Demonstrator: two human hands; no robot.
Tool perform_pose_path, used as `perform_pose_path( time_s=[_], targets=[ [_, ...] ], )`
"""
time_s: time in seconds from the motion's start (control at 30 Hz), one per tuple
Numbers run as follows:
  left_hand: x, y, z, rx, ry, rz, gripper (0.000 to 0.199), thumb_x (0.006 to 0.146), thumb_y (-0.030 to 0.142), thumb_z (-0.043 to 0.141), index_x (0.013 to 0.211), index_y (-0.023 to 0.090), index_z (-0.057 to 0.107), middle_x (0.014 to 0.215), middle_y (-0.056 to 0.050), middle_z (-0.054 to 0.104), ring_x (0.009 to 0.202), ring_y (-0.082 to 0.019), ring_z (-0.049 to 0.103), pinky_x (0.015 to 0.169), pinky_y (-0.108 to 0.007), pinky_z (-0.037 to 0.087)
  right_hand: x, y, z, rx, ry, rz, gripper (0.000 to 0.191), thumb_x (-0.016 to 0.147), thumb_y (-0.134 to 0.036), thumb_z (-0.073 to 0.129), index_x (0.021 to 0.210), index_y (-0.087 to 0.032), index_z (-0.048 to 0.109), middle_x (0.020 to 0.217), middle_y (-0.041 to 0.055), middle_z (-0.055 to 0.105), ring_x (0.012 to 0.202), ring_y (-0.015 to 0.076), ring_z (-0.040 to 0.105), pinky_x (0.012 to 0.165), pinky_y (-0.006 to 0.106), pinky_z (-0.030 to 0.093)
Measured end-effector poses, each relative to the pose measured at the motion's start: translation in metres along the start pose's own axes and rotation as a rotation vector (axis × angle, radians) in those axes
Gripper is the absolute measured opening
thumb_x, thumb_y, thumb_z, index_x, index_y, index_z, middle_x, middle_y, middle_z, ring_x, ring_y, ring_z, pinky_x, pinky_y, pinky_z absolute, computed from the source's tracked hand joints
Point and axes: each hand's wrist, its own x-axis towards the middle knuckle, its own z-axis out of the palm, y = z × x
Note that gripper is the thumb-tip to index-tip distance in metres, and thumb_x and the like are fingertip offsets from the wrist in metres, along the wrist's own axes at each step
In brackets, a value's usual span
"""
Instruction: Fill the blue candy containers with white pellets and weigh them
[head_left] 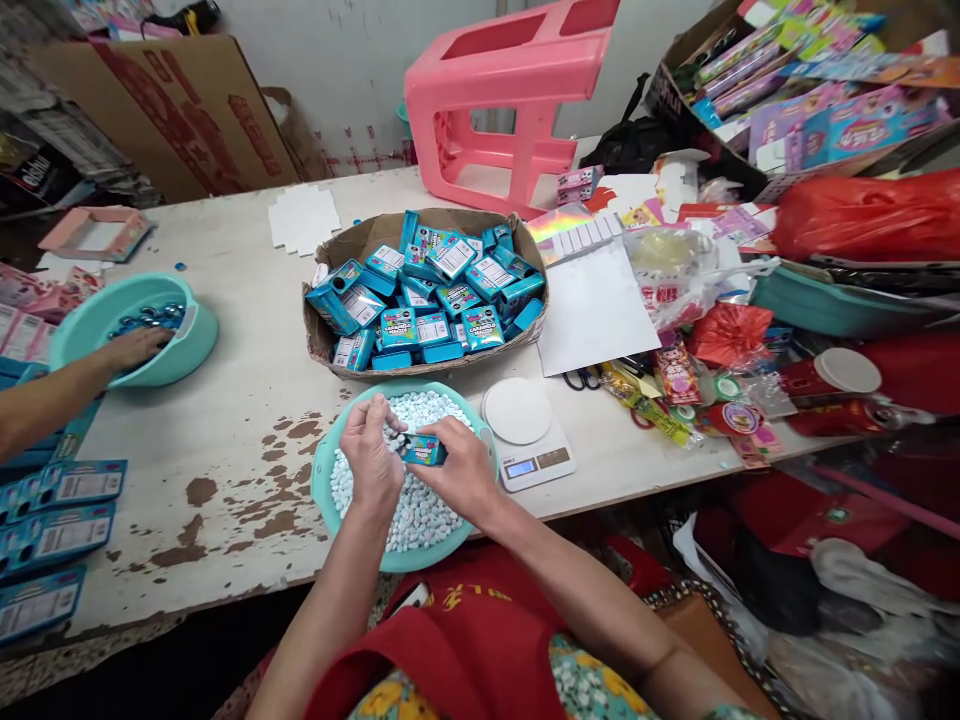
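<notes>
My left hand [371, 450] is closed round a few small pale candies [393, 437], at the open end of a small blue candy box [424, 450]. My right hand [465, 470] grips that box from the right, its printed side facing up. Both hands are over a turquoise basin [324, 480] full of pale blue and white candies [420, 520]. Behind the basin, a cardboard carton [420, 370] holds many blue candy boxes [457, 300]. A white kitchen scale [536, 460] stands just right of the basin.
At left, another person's hand [139, 345] reaches into a second turquoise basin [199, 345] of shiny blue pieces. Blue boxes [67, 525] are lined up at the left edge. A pink plastic stool [480, 90] lies at the back. Scissors [583, 379], wrappers and bags crowd the right.
</notes>
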Motion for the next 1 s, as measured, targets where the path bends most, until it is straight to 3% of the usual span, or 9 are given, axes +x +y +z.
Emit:
perform_pose_path(
  time_s=[0.17,0.3,0.47,0.6,0.7,0.8,0.9,0.97,1.0],
  targets=[
    [0.001,0.005,0.005,-0.028,-0.03,0.046,0.024,0.081,0.031,0.062,0.068,0.017,0.048,0.054,0.006,0.044,0.049,-0.008,0.045,0.052,-0.021,0.041,0.005,-0.002,-0.003,0.048,0.001,-0.031,0.029,0.068,-0.021,0.072,0.095,-0.024,0.063,0.092,0.0027,0.064,0.091,0.0211,0.059,0.079,0.032,0.047],
    [0.006,-0.003,0.008,0.041,0.033,0.046,0.028,0.081,0.034,0.063,0.065,0.017,0.048,0.053,0.005,0.044,0.05,-0.007,0.046,0.053,-0.021,0.042,0.009,0.005,0.001,0.063,-0.014,0.003,0.026,0.068,-0.02,0.072,0.093,-0.023,0.064,0.089,0.0023,0.064,0.087,0.0203,0.06,0.077,0.031,0.047],
    [0.007,0.008,0.009,-0.072,-0.035,-0.044,0.035,0.078,0.035,0.066,0.065,0.019,0.038,0.051,0.008,0.03,0.041,-0.005,0.032,0.038,-0.017,0.027,0.014,0.006,0.004,0.079,-0.03,-0.016,0.029,0.068,-0.021,0.074,0.096,-0.024,0.064,0.092,0.0025,0.064,0.091,0.0206,0.059,0.079,0.032,0.047],
    [0.008,0.018,-0.001,-0.1,-0.065,-0.102,0.031,0.079,0.036,0.064,0.068,0.019,0.042,0.051,0.009,0.024,0.04,-0.005,0.026,0.036,-0.016,0.022,0.013,0.005,-0.013,0.232,-0.045,-0.021,0.032,0.065,-0.024,0.078,0.095,-0.023,0.065,0.091,0.0019,0.065,0.09,0.0196,0.06,0.081,0.032,0.049],
    [0.019,0.003,-0.019,0.199,-0.087,-0.034,0.023,0.08,0.04,0.06,0.073,0.02,0.051,0.051,0.006,0.036,0.044,-0.009,0.038,0.043,-0.02,0.034,0.004,0.019,-0.044,0.431,-0.032,0.073,0.037,0.064,-0.032,0.08,0.097,-0.023,0.065,0.095,0.0022,0.064,0.089,0.0191,0.062,0.079,0.031,0.051],
    [0.042,-0.02,-0.026,0.78,-0.248,0.171,0.017,0.075,0.038,0.064,0.078,0.021,0.061,0.075,-0.004,0.062,0.076,-0.02,0.058,0.071,-0.032,0.047,-0.005,0.054,-0.077,0.417,0.086,0.217,0.038,0.066,-0.037,0.078,0.098,-0.022,0.064,0.096,0.0032,0.064,0.088,0.0203,0.063,0.077,0.032,0.051],
    [0.074,-0.037,0.0,1.07,-0.395,0.439,0.022,0.081,0.036,0.055,0.097,0.023,0.064,0.107,-0.008,0.063,0.106,-0.026,0.055,0.094,-0.038,0.04,-0.003,0.102,-0.096,0.219,0.275,0.285,0.036,0.068,-0.038,0.076,0.097,-0.021,0.064,0.096,0.0048,0.063,0.091,0.0224,0.061,0.081,0.036,0.049],
    [0.097,-0.047,0.032,1.166,-0.51,0.452,0.032,0.084,0.039,0.05,0.11,0.023,0.06,0.117,-0.009,0.061,0.113,-0.027,0.052,0.095,-0.038,0.039,0.004,0.132,-0.097,0.124,0.355,0.283,0.036,0.069,-0.038,0.075,0.097,-0.02,0.064,0.096,0.0056,0.062,0.092,0.023,0.06,0.082,0.038,0.048],
    [0.108,-0.052,0.049,1.236,-0.574,0.385,0.038,0.083,0.043,0.05,0.113,0.022,0.059,0.119,-0.011,0.06,0.113,-0.029,0.053,0.093,-0.039,0.04,0.008,0.145,-0.096,0.098,0.372,0.272,0.035,0.069,-0.038,0.075,0.097,-0.019,0.063,0.096,0.0059,0.061,0.093,0.023,0.06,0.083,0.039,0.048]
  ],
)
